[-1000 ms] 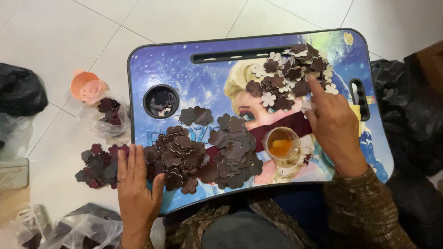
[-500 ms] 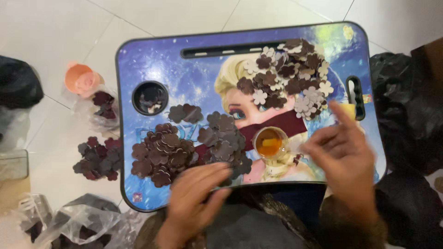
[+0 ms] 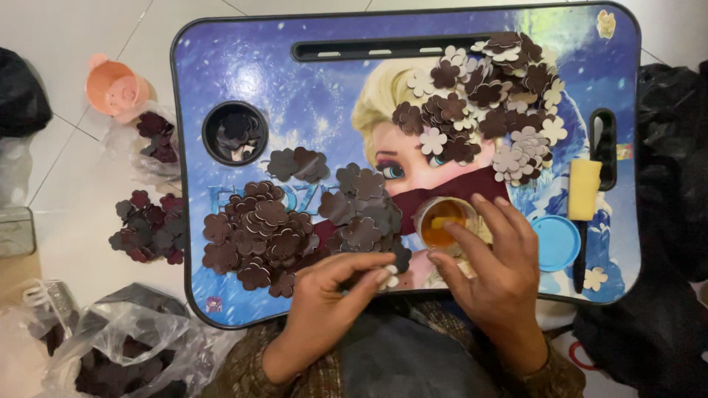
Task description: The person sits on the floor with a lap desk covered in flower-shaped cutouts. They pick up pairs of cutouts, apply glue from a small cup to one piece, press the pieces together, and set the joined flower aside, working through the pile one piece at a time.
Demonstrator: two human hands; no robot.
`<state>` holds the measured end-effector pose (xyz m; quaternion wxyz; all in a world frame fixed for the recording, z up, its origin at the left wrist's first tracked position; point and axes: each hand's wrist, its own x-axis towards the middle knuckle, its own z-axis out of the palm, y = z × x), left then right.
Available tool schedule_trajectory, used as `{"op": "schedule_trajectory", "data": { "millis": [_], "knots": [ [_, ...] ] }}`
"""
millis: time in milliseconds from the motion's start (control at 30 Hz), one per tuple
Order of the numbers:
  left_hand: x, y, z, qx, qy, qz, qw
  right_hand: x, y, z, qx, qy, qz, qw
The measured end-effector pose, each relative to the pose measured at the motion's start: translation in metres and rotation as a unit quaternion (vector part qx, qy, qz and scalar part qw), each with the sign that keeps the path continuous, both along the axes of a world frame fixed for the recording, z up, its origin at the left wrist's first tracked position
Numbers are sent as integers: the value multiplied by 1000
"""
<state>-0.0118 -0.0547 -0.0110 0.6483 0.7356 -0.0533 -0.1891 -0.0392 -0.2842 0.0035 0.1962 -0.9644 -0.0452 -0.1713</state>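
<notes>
The left hand [image 3: 328, 302] pinches a pale flower cutout [image 3: 389, 276] in narrow fingers, near the brown flower pile [image 3: 273, 232]. The right hand [image 3: 498, 276], fingers loosely spread and holding nothing, touches the glue cup [image 3: 441, 223] on the lap tray [image 3: 310, 88].

A blue lap tray [image 3: 243, 81] with a cartoon figure printed on it carries everything here. A big heap of dark brown flower cutouts [image 3: 295, 228] sprawls toward its near left corner. At the far right corner, a mixed pile of brown and cream flower cutouts [image 3: 487, 103]. A round cup hole [image 3: 234, 133] by the left edge holds a few pieces. Near the right edge lie a yellow sponge [image 3: 584, 189] and a blue lid [image 3: 557, 242]. A small cup of amber glue [image 3: 441, 223] stands by the near edge.
</notes>
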Motion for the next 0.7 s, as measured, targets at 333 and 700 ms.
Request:
{"op": "schedule_trajectory", "data": {
  "millis": [333, 700],
  "knots": [
    [-7, 21, -31, -196, 250, -5, 948, 5, 1, -10, -36, 25, 20, 999],
    [-7, 5, -21, -179, 207, 52, 961, -26, -9, -12, -31, -14, -1, 999]
  ]
}}
